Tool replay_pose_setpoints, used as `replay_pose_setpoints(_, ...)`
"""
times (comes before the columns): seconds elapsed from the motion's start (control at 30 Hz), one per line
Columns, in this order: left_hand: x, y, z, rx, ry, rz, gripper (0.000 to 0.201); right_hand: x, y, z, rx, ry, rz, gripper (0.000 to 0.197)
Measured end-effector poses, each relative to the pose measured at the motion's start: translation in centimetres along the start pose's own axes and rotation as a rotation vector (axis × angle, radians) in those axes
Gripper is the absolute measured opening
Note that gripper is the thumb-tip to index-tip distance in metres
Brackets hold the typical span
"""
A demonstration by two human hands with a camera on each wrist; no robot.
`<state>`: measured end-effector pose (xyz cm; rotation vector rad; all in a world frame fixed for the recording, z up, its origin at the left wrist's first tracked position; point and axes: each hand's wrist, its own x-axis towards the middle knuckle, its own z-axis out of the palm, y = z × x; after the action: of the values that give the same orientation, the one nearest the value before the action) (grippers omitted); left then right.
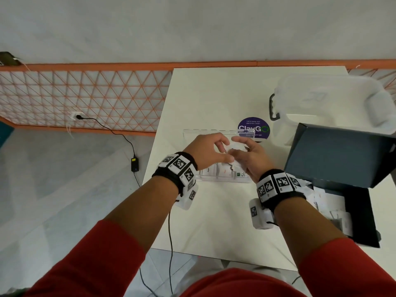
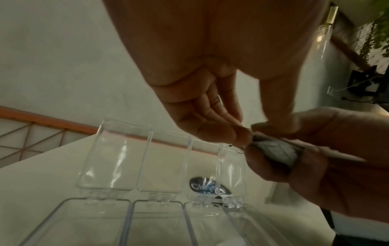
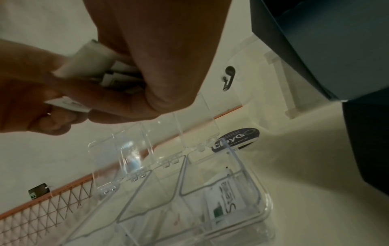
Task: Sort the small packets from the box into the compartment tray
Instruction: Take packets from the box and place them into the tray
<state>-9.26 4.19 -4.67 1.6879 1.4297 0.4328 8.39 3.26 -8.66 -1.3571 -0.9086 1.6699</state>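
Red sleeves (image 1: 102, 251) fill the near edge of the head view, both arms reaching to 12 o'clock over the white counter (image 1: 214, 211). Sorting looks partly done: the dark box (image 1: 362, 213) at 3 o'clock still shows packets, while the clear compartment tray (image 3: 248, 166), lids up, already holds a few. Above it, the right hand (image 1: 249, 156) has its grip closed round a bunch of small packets (image 3: 92, 55), and the left hand (image 1: 205, 151) pinches one of them. A clear tub (image 1: 330, 97) and purple sticker (image 1: 254, 127) sit beyond; nothing blocks the tray.

A pale white rectangular table (image 1: 214, 99) stands on a grey marbled floor (image 1: 64, 189). Behind it, an orange-framed lattice partition (image 1: 85, 95) runs below a plain grey wall (image 1: 192, 24). A black power adapter (image 1: 134, 165) lies on the floor, its cable plugged into a white wall socket (image 1: 76, 115).
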Motion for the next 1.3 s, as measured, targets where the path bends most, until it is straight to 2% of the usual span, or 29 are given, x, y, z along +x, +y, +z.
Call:
replay_pose_setpoints(0.1,0.0,-0.2,0.2,-0.095,0.071,-0.007,0.029,0.0,-0.2,0.0,0.042,-0.047,-0.011,0.029)
replay_pose_setpoints(0.2,-0.1,-0.5,0.1,-0.165,0.155,-0.014,0.021,0.0,-0.2,-0.2,0.046,-0.112,0.022,0.039)
replay_pose_setpoints(0.3,0.0,-0.6,0.2,-0.194,0.153,-0.029,0.012,0.0,-0.3,0.1,0.037,-0.147,0.02,0.044)
replay_pose_setpoints(0.47,0.6,-1.0,-0.5,-0.288,0.197,-0.045,0.013,0.0,-0.1,0.1,0.106,-0.156,0.001,0.045)
replay_pose_setpoints(0.67,0.8,-1.0,-1.0,-0.343,0.145,-0.041,0.016,0.3,0.2,-0.1,0.082,-0.08,-0.024,0.035)
replay_pose_setpoints(0.77,0.9,-1.3,-1.0,-0.33,0.175,-0.046,0.015,0.4,0.6,0.1,0.075,-0.088,-0.004,0.031)
replay_pose_setpoints(0.83,1.0,-1.7,-1.4,-0.332,0.192,-0.06,0.022,0.5,0.7,0.1,0.08,-0.081,0.008,0.031)
replay_pose_setpoints(0.9,1.0,-1.9,-1.6,-0.337,0.154,-0.066,0.039,0.6,0.8,-0.2,0.083,-0.072,0.008,0.029)
replay_pose_setpoints(0.97,0.9,-1.8,-1.6,-0.302,0.121,-0.067,0.046,0.8,0.9,-0.3,0.082,-0.064,0.011,0.027)
replay_pose_setpoints(1.17,1.1,-0.7,-0.4,-0.34,0.156,-0.141,0.019,1.0,1.0,0.7,0.014,-0.077,0.031,0.015)
replay_pose_setpoints(1.3,1.2,-1.1,-0.8,-0.192,0.078,-0.164,0.011,1.4,0.6,0.8,-0.042,-0.065,0.036,0.019)
